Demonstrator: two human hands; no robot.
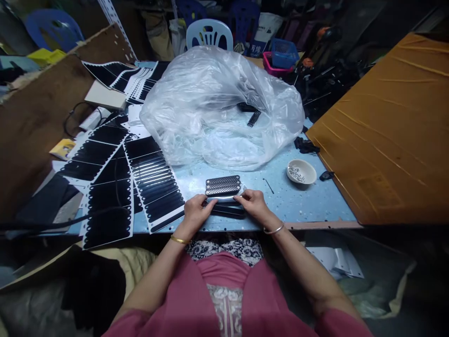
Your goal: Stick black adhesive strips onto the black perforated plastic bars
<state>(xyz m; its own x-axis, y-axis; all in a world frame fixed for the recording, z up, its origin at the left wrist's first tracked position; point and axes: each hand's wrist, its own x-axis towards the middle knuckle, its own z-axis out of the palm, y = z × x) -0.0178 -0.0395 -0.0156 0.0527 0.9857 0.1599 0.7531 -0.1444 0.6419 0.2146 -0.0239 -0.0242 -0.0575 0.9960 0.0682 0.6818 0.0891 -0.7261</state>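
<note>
My left hand [197, 211] and my right hand [257, 205] pinch the two ends of a narrow, glossy strip [226, 199] between thumbs and fingers. The strip lies level near the table's front edge, and its exact kind is unclear. Right behind it sit several black bars with a silvery cross-hatched pattern [222, 185], side by side. On the near side, plain dark bars [228, 212] lie below the strip, partly hidden by my hands. A scrap of clear film [242, 188] shows beside my right fingers.
Sheets of black rounded strips [154, 182] spread over the left side. A large clear plastic bag [210, 98] bulges at the back, with black pieces [253, 119] inside. To the right are a thin dark tool [268, 186], a white bowl [310, 171] of small metal parts and a brown-covered panel [389, 140].
</note>
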